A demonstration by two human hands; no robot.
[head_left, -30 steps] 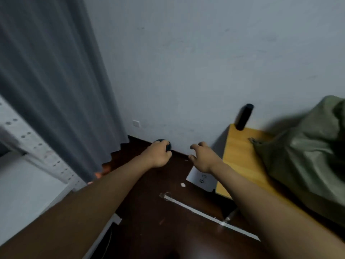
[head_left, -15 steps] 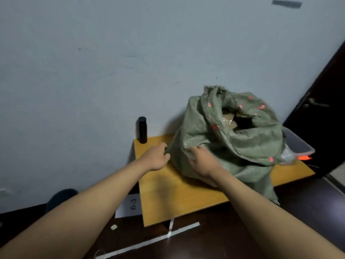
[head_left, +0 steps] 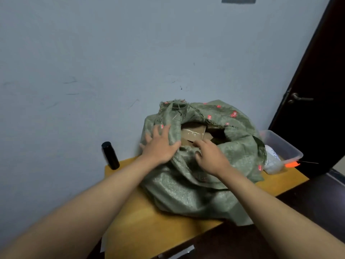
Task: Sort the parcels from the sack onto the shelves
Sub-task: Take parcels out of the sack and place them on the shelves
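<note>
A green woven sack (head_left: 196,182) with red marks sits on a yellow wooden table (head_left: 149,227) against the wall. Its mouth gapes open and brown cardboard parcels (head_left: 193,132) wrapped in tape show inside. My left hand (head_left: 160,146) lies with spread fingers on the sack's left rim, pressing the cloth. At the near edge of the mouth my right hand (head_left: 210,156) has its fingers curled over the rim, with the fingertips reaching toward the parcels. No shelves are in view.
A black cylindrical bottle (head_left: 110,155) stands on the table's back left corner. A clear plastic bin (head_left: 283,148) with an orange tag sits behind the sack on the right. A dark door (head_left: 317,90) with a handle is at far right. The floor is dark.
The view swung right from the floor corner to the table. Both hands rose from the sack's lower left side to its open mouth.
</note>
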